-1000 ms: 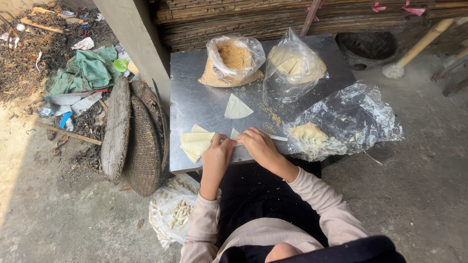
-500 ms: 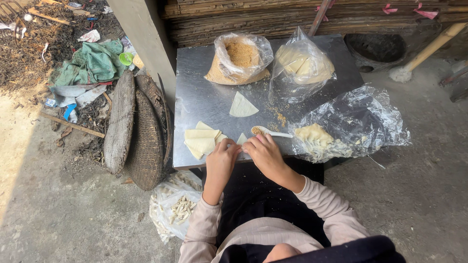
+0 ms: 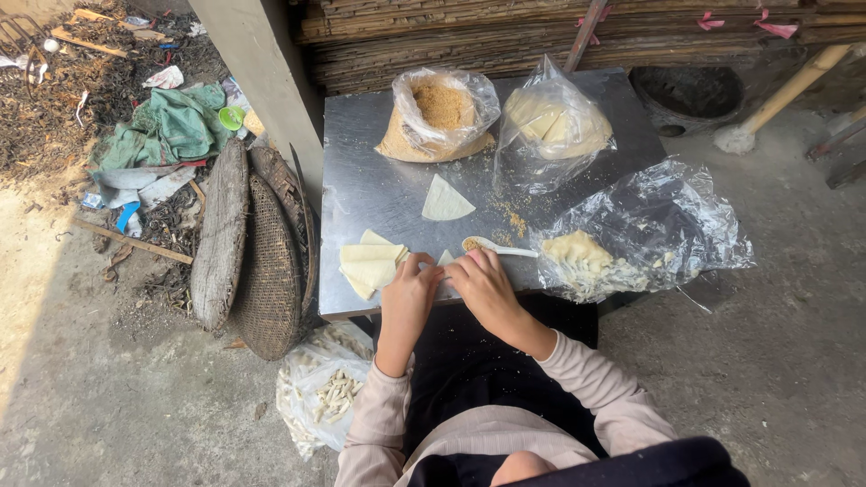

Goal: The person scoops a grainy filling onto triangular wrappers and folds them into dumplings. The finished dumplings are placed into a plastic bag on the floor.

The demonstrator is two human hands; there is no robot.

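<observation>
Both hands are down at the near edge of the metal tabletop: left hand and right hand have their fingers curled onto a small pale wrapper piece, pinching it between them. A stack of wrappers sits just left of the hands, and a white spoon with filling lies right above them. Farther back from the spoon there's a single triangle wrapper and a bag of brown crumbs.

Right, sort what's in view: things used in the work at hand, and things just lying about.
In use:
left hand and right hand on a dough piece
spoon
stack of wrappers
triangle wrapper
bag of crumbs
bag of wrappers
metal table

Lying about:
woven baskets
green cloth
bag on the ground
</observation>
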